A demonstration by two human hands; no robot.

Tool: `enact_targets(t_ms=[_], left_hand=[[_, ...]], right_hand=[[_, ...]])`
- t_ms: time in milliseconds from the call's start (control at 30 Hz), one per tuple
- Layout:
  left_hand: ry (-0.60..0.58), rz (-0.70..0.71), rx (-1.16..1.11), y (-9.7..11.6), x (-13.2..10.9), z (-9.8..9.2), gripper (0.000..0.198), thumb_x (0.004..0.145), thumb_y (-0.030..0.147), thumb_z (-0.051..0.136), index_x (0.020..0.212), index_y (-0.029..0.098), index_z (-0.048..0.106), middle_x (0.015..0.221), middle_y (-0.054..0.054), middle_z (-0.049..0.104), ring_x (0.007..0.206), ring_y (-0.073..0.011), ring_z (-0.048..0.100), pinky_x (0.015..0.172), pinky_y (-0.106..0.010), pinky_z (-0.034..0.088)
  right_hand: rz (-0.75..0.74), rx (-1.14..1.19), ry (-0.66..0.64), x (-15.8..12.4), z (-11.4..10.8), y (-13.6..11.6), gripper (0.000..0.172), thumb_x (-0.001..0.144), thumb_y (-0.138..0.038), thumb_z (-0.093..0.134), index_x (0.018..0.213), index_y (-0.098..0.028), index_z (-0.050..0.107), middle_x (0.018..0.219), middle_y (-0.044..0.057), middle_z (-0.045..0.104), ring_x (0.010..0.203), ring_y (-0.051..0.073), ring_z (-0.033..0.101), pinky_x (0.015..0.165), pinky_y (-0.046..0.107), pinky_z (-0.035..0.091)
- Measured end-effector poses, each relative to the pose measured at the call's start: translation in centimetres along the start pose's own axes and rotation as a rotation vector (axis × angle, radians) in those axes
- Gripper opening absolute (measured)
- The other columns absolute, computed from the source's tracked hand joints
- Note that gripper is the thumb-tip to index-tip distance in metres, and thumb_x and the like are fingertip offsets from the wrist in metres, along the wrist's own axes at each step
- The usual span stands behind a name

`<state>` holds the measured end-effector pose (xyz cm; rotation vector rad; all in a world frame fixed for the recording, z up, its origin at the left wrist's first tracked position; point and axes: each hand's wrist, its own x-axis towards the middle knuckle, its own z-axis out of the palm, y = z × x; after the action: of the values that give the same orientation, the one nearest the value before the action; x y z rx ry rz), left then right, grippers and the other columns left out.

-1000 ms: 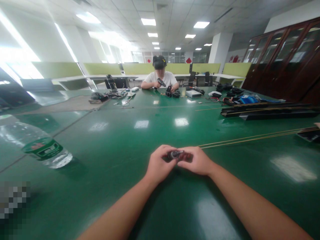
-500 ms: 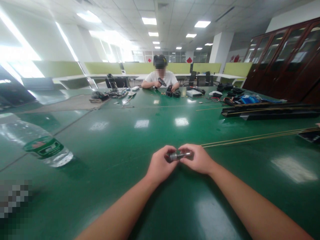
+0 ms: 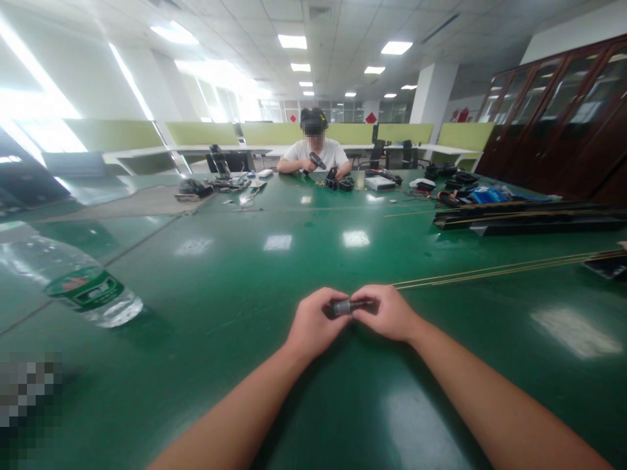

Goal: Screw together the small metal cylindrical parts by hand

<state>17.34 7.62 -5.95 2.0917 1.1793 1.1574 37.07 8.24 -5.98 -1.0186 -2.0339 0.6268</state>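
Here, left hand (image 3: 313,326) and right hand (image 3: 386,314), two grips, clamp one metal cylinder (image 3: 349,306).

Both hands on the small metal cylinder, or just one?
Touching. Head view: left hand and right hand each pinch an end of the small metal cylinder.

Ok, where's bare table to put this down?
Bare green tabletop lies ahead of the left hand and right hand holding the small grey metal cylinder, between the clear plastic water bottle at left and the thin brass-coloured rods at right. Crowded: the far end by the seated person, and the long black rails at right.
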Motion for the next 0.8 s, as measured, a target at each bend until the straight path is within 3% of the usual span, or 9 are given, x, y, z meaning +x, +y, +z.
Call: enact_targets(t_ms=[800], left_hand=[[0.013,-0.024,0.001,-0.25,0.17,-0.12,0.023,0.071,0.021,0.078,0.093,0.024,0.073,0.092,0.0,0.072,0.084,-0.016,0.066,0.078,-0.027,0.051]], right_hand=[[0.041,0.004,0.013,0.05,-0.27,0.28,0.013,0.075,-0.018,0.068,0.085,-0.018,0.075,0.083,0.005,0.075,0.075,0.019,0.068,0.07,0.028,0.051]])
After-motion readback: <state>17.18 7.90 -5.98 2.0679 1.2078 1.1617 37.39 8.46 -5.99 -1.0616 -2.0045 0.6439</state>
